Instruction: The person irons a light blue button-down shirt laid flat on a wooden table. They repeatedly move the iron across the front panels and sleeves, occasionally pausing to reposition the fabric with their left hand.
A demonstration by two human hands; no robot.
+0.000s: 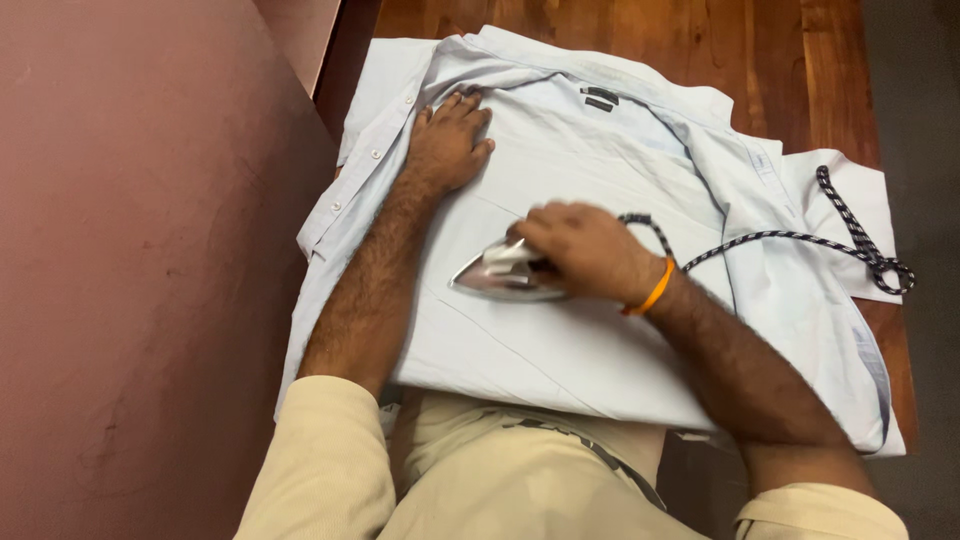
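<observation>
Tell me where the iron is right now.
In the head view, the iron sits mid-frame on the pale blue shirt, gripped by the right hand, with the left hand pressing the shirt flat up and to its left.

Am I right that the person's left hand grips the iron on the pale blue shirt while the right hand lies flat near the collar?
Not quite: the hands are swapped. In the head view the right hand grips the iron on the pale blue shirt, and the left hand lies flat on the cloth near the collar.
</observation>
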